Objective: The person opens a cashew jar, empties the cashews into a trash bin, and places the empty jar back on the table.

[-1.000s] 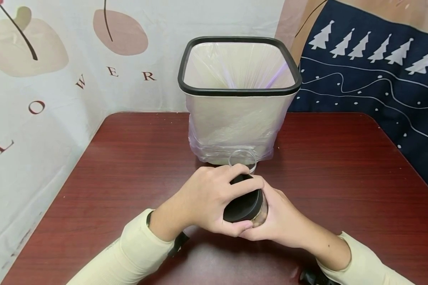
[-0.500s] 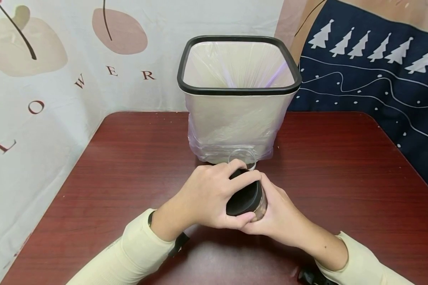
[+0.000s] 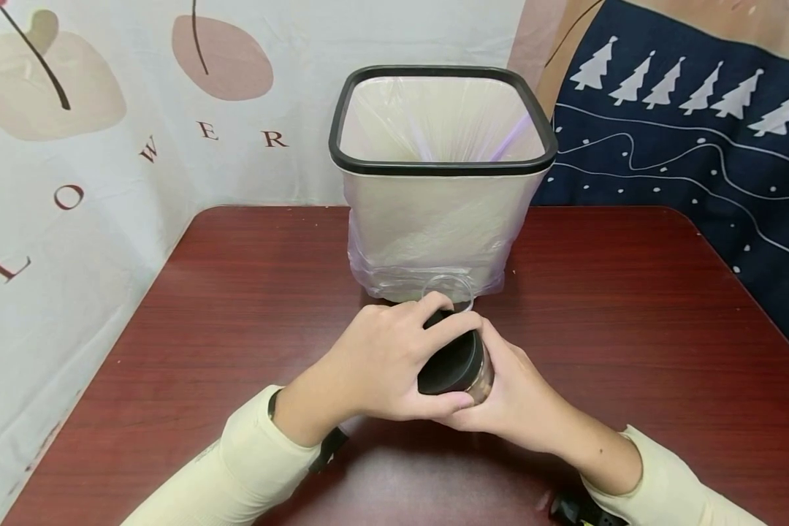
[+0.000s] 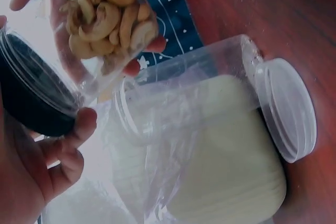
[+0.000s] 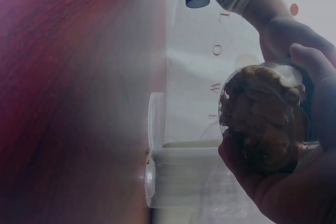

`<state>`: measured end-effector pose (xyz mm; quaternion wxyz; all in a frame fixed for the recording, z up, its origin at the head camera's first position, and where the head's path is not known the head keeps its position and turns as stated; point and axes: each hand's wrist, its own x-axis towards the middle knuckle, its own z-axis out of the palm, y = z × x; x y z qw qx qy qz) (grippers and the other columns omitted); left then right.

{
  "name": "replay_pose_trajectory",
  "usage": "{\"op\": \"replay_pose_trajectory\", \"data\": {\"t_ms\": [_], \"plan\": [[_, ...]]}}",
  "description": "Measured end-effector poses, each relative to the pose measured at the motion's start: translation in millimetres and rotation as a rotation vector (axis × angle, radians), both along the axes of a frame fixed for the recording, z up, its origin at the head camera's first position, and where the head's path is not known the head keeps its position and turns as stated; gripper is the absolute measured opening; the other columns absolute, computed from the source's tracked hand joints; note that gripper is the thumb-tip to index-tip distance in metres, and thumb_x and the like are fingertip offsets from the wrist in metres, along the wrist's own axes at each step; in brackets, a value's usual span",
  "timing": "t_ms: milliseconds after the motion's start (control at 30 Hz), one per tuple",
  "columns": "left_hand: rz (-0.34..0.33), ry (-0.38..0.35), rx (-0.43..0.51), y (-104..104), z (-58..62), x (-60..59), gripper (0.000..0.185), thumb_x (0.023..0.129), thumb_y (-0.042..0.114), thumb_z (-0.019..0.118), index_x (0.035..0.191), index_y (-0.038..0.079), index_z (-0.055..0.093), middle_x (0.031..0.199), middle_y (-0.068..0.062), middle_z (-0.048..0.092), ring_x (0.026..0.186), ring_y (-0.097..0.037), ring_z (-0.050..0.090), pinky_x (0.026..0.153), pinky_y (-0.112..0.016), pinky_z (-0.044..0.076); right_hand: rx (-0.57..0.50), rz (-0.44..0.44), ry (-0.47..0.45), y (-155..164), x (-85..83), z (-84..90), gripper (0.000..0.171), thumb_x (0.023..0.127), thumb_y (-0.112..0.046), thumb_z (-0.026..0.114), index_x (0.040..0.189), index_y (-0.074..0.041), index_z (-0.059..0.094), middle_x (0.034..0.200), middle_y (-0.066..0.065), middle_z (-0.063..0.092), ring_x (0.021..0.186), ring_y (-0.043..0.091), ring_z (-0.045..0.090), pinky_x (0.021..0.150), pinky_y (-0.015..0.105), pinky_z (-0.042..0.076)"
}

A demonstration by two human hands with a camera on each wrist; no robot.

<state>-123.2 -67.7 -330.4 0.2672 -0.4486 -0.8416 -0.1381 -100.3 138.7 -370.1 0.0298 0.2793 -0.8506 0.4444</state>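
My left hand [image 3: 388,361] curls over a black lid [image 3: 450,369] from above, thumb and fingers around its edge. The lid sits at the mouth of a clear plastic jar [image 3: 483,380]; whether its thread is engaged I cannot tell. From the right, my right hand [image 3: 522,398] grips this jar around its side. In the left wrist view the jar is tilted, with cashews [image 4: 105,19] gathered toward its bottom. Behind the hands stands a second clear jar [image 4: 184,93], uncovered and see-through. A clear screw cap [image 4: 289,111] lies on the table near its base.
A pale trash bin [image 3: 434,226] with a black rim and a thin purple-tinted liner stands behind the uncovered jar. All this is on a reddish-brown table [image 3: 237,277]. A printed white cloth [image 3: 125,73] and a navy cloth [image 3: 690,146] hang behind.
Both hands have shifted slightly away from the body with the cashew jar and its black lid, mostly in the first half second. The bin and the second jar stay in place.
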Motion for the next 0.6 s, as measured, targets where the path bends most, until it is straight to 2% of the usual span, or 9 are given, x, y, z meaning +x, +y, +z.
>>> {"op": "replay_pose_trajectory", "data": {"t_ms": [200, 333, 600], "plan": [[-0.067, 0.015, -0.023, -4.0, 3.3, -1.0, 0.076, 0.076, 0.071, 0.064, 0.136, 0.025, 0.056, 0.115, -0.001, 0.059, 0.077, -0.013, 0.062, 0.055, -0.029, 0.050, -0.024, 0.064, -0.025, 3.9, -1.2, -1.0, 0.085, 0.066, -0.022, 0.092, 0.136, -0.025, 0.044, 0.116, -0.009, 0.066, 0.097, 0.007, 0.065, 0.083, 0.027, 0.054], [-0.104, 0.021, -0.022, -4.7, 4.7, -1.4, 0.076, 0.076, 0.072, 0.063, 0.135, 0.025, 0.057, 0.114, -0.001, 0.058, 0.078, -0.014, 0.060, 0.057, -0.029, 0.050, -0.042, 0.091, -0.031, 5.3, -0.8, -0.5, 0.087, 0.065, -0.023, 0.093, 0.137, -0.025, 0.044, 0.116, -0.008, 0.067, 0.097, 0.007, 0.066, 0.084, 0.027, 0.054], [-0.084, 0.045, -0.012, -2.1, 4.2, -0.9, 0.063, 0.079, 0.065, 0.062, 0.127, 0.025, 0.060, 0.110, -0.002, 0.058, 0.073, -0.013, 0.057, 0.056, -0.029, 0.050, -0.065, 0.099, -0.043, 3.2, -0.3, -0.3, 0.085, 0.065, -0.019, 0.092, 0.136, -0.025, 0.045, 0.118, -0.009, 0.065, 0.100, 0.008, 0.065, 0.086, 0.026, 0.053]]}}
